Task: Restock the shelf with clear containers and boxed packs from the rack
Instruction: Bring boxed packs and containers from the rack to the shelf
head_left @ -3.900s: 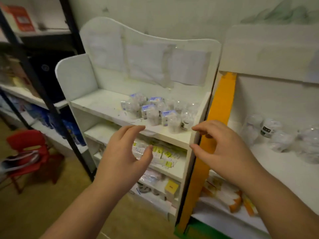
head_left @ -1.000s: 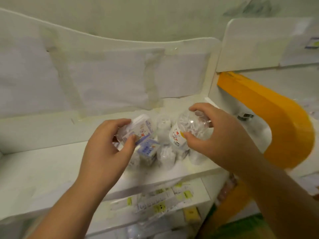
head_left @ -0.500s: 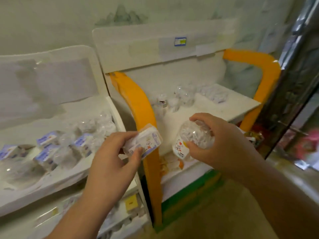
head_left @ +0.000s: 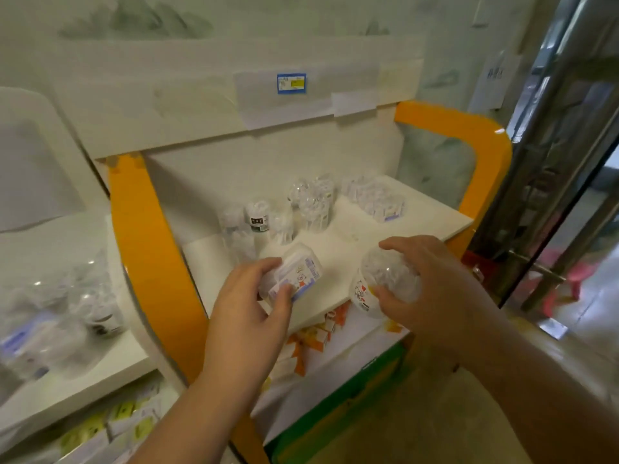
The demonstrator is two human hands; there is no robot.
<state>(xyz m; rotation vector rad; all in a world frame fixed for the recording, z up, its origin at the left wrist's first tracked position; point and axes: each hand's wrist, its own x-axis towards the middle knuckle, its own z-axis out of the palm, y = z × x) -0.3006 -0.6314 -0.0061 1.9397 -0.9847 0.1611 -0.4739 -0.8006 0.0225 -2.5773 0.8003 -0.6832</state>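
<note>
My left hand [head_left: 249, 313] grips a small clear box with a blue and white label [head_left: 296, 274], held just above the front of the white shelf [head_left: 432, 217] in the orange-framed unit. My right hand [head_left: 425, 289] grips a round clear container [head_left: 382, 281] with a cartoon label, at the shelf's front edge. Several clear containers [head_left: 311, 205] stand further back on that shelf, with a row of small clear boxes [head_left: 378, 199] to their right.
The white rack [head_left: 77, 373] on the left holds more clear containers and blue-labelled packs. An orange frame post [head_left: 147, 249] stands between the two units. Orange and white packs [head_left: 311, 333] lie on the lower shelf. A metal door frame [head_left: 552, 155] stands at the right.
I have turned from the white rack to the orange-framed shelf. Both hands have moved forward and now hold their items over the shelf's front.
</note>
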